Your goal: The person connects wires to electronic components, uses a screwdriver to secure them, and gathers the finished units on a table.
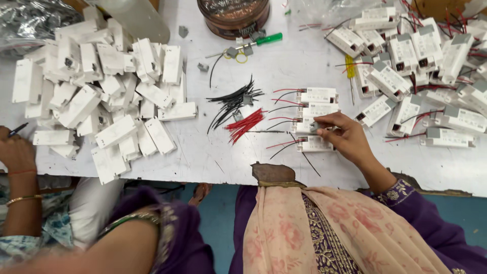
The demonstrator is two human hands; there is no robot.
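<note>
My right hand [346,136] rests on the white table [203,157] and pinches a small grey connector piece [314,126] against a white driver box [303,128]. That box lies in a short stack-like row with other white boxes [317,95], each with red and black wires sticking out to the left. A bundle of loose red wires [246,123] and a bundle of black wires [232,103] lie just left of the row. My left forearm in a purple sleeve [152,233] runs off the bottom left, and its hand is out of the frame.
A heap of plain white boxes [101,91] fills the left side, and wired boxes [421,66] pile up at the right. A green-handled screwdriver [256,42], a yellow one [350,68] and a round copper tin [233,18] lie farther back. A co-worker's hand [15,152] holds a pen at the left edge.
</note>
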